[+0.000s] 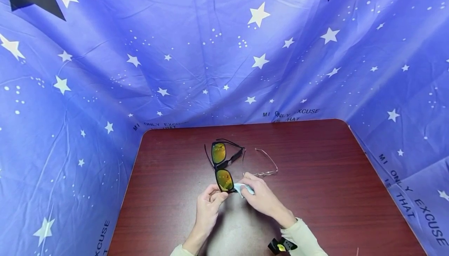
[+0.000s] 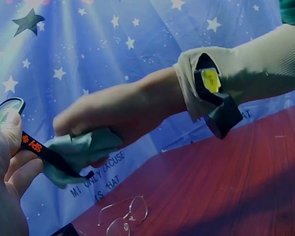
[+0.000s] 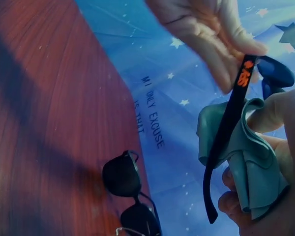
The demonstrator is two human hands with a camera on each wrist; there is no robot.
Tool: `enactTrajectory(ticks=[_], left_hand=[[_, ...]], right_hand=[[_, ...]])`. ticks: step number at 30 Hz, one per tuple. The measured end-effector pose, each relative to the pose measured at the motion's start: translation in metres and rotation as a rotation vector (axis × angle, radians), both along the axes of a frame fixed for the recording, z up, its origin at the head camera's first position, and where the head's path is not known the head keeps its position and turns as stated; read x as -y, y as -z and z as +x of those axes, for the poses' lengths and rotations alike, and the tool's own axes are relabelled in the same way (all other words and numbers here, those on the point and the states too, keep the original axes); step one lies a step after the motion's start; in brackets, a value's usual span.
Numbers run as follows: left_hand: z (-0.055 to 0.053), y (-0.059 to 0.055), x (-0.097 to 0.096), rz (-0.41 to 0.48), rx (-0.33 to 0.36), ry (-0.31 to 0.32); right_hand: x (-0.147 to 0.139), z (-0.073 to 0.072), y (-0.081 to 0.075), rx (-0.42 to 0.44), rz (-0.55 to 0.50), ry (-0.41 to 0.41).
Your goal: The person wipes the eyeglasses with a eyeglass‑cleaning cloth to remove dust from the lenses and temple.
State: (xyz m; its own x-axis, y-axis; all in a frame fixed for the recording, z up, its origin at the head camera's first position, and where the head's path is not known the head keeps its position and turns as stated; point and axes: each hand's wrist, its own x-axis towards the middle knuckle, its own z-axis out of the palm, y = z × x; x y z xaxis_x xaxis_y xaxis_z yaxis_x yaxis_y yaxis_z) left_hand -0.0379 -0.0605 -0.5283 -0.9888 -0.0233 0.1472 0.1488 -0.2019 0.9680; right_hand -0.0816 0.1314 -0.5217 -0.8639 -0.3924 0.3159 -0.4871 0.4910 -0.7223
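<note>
My left hand [image 1: 207,205] pinches a pair of black sunglasses [image 1: 224,180] near one hinge, holding them up over the table. Their mirrored lenses look yellow in the head view. Orange lettering marks the temple arm [image 3: 231,115]. A light blue-green cloth [image 3: 258,157] is bunched in my right hand [image 1: 261,197], whose fingers grip it around that temple arm. The arm's curved tip sticks out past the cloth in both wrist views. In the left wrist view, the cloth [image 2: 83,152] hides part of the right fingers.
Thin wire-framed glasses [image 1: 269,173] lie on the dark red wooden table [image 1: 315,170], just beyond my right hand. A second black pair of sunglasses [image 3: 121,176] rests near them, partly hidden behind the held pair in the head view. Blue star-patterned curtains [image 1: 210,73] surround the table's back and sides.
</note>
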Motion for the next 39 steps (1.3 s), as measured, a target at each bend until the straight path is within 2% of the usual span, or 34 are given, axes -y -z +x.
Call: enactTrajectory(ticks=[3,8,12,16,19,21,23,25,27,30,34,39], left_hand=[[0.001,0.001,0.001,-0.001,-0.005,0.01],[0.001,0.002,0.001,0.011,0.003,0.014],[0.002,0.001,0.001,0.041,0.006,0.021],[0.002,0.002,0.001,0.057,0.01,0.032],[0.002,0.003,0.001,0.056,0.009,0.038],[0.002,0.003,0.001,0.059,0.005,0.038],[0.003,0.004,0.0,0.064,-0.002,0.038],[0.003,0.003,0.0,0.062,-0.004,0.033],[0.003,0.003,0.001,0.06,-0.001,0.031],[0.004,0.003,0.002,0.065,0.003,0.035],[0.004,0.002,0.004,0.089,-0.002,0.044],[0.003,0.001,0.004,0.145,-0.017,0.055]], right_hand=[[0.001,0.0,-0.003,-0.006,-0.027,-0.034],[0.0,0.001,-0.001,-0.03,0.071,0.026],[-0.004,0.001,0.003,-0.114,0.211,0.1],[-0.01,0.0,0.008,-0.249,0.327,0.142],[-0.012,-0.001,0.011,-0.312,0.377,0.155],[-0.012,-0.001,0.011,-0.313,0.383,0.16],[-0.011,0.0,0.011,-0.279,0.364,0.156],[-0.009,0.001,0.009,-0.196,0.298,0.137],[-0.006,0.003,0.007,-0.118,0.187,0.097],[-0.003,0.005,0.006,-0.064,0.023,0.029],[-0.002,0.005,0.006,-0.102,-0.061,-0.028],[-0.006,0.006,0.007,-0.143,-0.038,-0.029]])
